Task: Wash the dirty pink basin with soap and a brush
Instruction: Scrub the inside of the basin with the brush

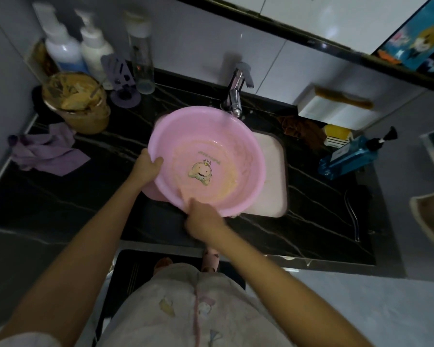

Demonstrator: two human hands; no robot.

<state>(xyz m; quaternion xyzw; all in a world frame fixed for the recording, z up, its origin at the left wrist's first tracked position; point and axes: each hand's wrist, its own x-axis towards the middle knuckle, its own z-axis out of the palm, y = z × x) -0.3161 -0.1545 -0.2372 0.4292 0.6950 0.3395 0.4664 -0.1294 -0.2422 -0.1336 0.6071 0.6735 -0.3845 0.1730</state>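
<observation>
Left grip (147, 169) clamps the left rim of the pink basin (226, 136), thumb inside; right grip (203, 219) at the near rim is blurred, so I cannot tell its closure.
Set in the black table (85, 196), the sink (273, 171) lies under the tilted basin, which is smeared with tan residue; a jar (78, 103) of tan paste stands well left. Once soapy, the rim could slip from that one sure hold.

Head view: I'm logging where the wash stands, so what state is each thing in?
pink basin: held over the sink, yellowish residue inside.
left hand: grips the basin's left rim.
right hand: at the near rim, blurred, grip unclear.
faucet: no water visibly running.
blue pump bottle: lying on its side.
jar: open, smeared with brownish paste.
</observation>
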